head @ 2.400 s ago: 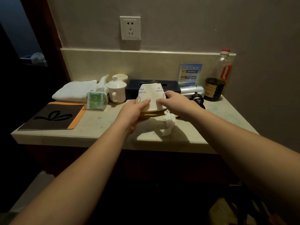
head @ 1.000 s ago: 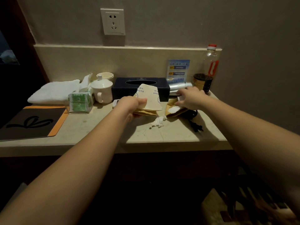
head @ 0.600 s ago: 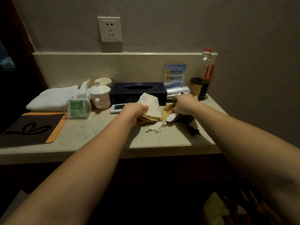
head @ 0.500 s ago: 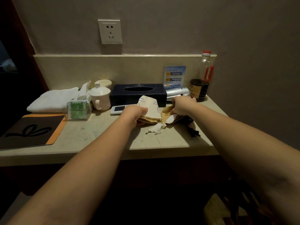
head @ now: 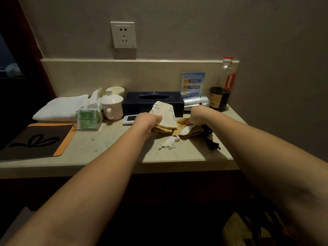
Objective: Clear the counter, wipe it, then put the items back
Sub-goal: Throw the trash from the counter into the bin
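Note:
On the beige counter (head: 110, 150), my left hand (head: 146, 121) grips a cream paper bag (head: 165, 116) with blue print, held up in front of the dark tissue box (head: 152, 102). My right hand (head: 198, 115) pinches the edge of a brown paper bag (head: 188, 131) lying flat on the counter, with a white tissue piece (head: 186, 130) on it. A crumpled white tissue (head: 168, 142) lies just in front of the bags. A white phone (head: 129, 118) lies left of my left hand.
At the back left: a folded white towel (head: 60, 108), a green packet box (head: 87, 118), a lidded white mug (head: 111, 105). A dark folder (head: 35, 142) lies front left. A silver hair dryer (head: 195, 102), its black plug (head: 213, 145), a sign (head: 192, 83) and a dark-liquid bottle (head: 221, 91) are at right.
Both hands first held the cream bag raised. My right hand let go, reached right and now pinches the brown bag; my left hand lowered the cream bag toward the counter.

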